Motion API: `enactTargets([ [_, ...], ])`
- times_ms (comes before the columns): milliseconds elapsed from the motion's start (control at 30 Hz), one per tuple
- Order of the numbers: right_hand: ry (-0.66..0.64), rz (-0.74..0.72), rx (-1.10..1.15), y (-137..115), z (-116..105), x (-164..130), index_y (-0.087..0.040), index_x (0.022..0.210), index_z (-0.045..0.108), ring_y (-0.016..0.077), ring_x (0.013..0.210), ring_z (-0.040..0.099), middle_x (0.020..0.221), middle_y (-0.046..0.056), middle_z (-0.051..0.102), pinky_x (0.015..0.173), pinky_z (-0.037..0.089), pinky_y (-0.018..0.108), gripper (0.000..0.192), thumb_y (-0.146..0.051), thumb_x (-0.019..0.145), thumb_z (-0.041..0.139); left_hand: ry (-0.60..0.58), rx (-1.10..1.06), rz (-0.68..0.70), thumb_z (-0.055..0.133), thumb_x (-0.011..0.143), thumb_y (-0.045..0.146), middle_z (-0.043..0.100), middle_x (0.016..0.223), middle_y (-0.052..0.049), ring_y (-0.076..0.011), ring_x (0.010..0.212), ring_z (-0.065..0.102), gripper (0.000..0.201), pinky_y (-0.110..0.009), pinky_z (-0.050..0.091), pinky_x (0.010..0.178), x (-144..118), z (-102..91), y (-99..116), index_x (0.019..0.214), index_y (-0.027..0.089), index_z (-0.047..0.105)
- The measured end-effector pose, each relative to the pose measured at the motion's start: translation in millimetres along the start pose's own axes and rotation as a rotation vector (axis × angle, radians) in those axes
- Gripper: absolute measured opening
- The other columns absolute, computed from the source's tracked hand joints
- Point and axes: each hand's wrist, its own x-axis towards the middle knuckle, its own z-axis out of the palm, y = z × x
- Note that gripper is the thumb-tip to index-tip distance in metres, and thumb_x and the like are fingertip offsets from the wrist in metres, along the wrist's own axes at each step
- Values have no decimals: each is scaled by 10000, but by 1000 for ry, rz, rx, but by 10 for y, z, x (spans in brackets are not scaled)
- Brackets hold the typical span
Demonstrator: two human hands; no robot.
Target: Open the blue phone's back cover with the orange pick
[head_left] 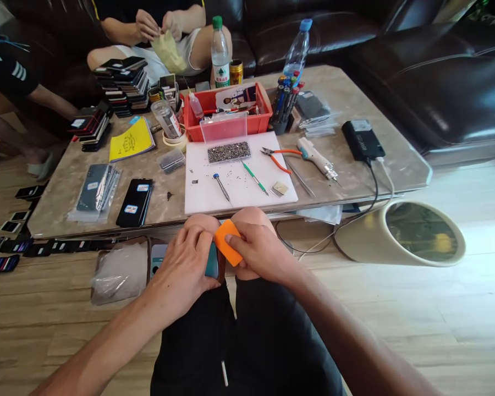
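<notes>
Right fingers (241, 232) pinch orange card (221, 237), left fingers (192, 237) grip phone (212, 264); marbled table (350, 184) ahead, dark sofa (322, 36) behind, wooden floor (457, 308).

no wording is legible: print blurs on the clear plastic bottle (220, 50)'s green-and-white label (221, 75) at twelve o'clock from view centre, the yellow paper booklet (128, 142) at ten, and the blue-and-white stickers (142, 188) on black rectangular phones (127, 219) at nine.

dark leather sofa (429, 104); marbled low table (408, 166); pale wood-grain floor (437, 335)
</notes>
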Motion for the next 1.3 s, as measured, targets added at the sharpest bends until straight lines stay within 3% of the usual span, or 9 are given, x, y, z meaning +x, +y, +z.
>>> enactTargets([
  [267,-98,18,-139,-72,-51,43,-231,773,537,184,775,615,747,11,658,687,392,292,301,-271,1070,572,-5,3,1,997,695,236,608,1322,-154,-404,1212,585,663,-586,576,1019,-5,-5,6,1188,173,558],
  [400,-147,-53,-355,-110,-64,102,-194,867,628,240,901,687,913,101,752,770,444,319,269,-257,1105,521,29,5,43,989,712,236,615,1323,-154,-406,1212,588,695,-590,582,1019,-34,48,-27,1260,164,567],
  [533,-240,-40,-377,-160,-122,197,-185,907,648,269,1010,746,1021,143,789,836,503,316,260,-233,1115,500,166,-46,151,980,773,326,552,1527,-201,-417,1377,549,985,-598,544,1115,-176,189,-318,1570,187,418],
  [633,-322,40,-229,-177,-162,248,-213,911,585,239,898,784,1024,117,809,772,546,303,225,-219,1115,490,216,4,121,976,774,476,508,1617,-217,-484,1460,499,1095,-798,315,1247,-325,266,-635,1659,243,375],
  [733,-465,164,26,-173,-187,276,-245,953,512,223,742,799,920,68,820,637,572,298,205,-239,1141,430,150,-58,1,938,798,551,552,1535,-200,-470,1397,542,1064,-743,427,1189,-405,266,-800,1684,258,425],
  [867,-591,217,182,-177,-223,321,-257,977,502,212,743,812,899,26,831,583,582,273,181,-249,1147,444,67,-171,-61,938,811,462,557,1488,-181,-413,1357,565,969,-582,558,1110,-347,213,-721,1655,235,519],
  [967,-628,199,92,-186,-243,360,-251,971,518,205,724,794,863,23,815,608,582,274,180,-273,1145,474,74,-207,-70,966,766,432,563,1471,-154,-409,1343,570,927,-577,569,1099,-296,199,-643,1599,271,593],
  [1100,-573,25,-43,-165,-218,327,-236,912,558,188,687,756,842,28,787,642,574,277,197,-268,1105,544,88,-225,-88,985,737,435,587,1413,-128,-388,1294,582,940,-554,591,1061,-323,219,-638,1590,307,613],
  [1300,-567,80,34,-62,-120,78,-253,925,518,197,639,752,787,1,775,594,557,281,146,-252,1063,568,111,-223,-91,1007,724,476,593,1348,-114,-375,1270,580,927,-549,591,1055,-355,259,-617,1569,342,650],
])
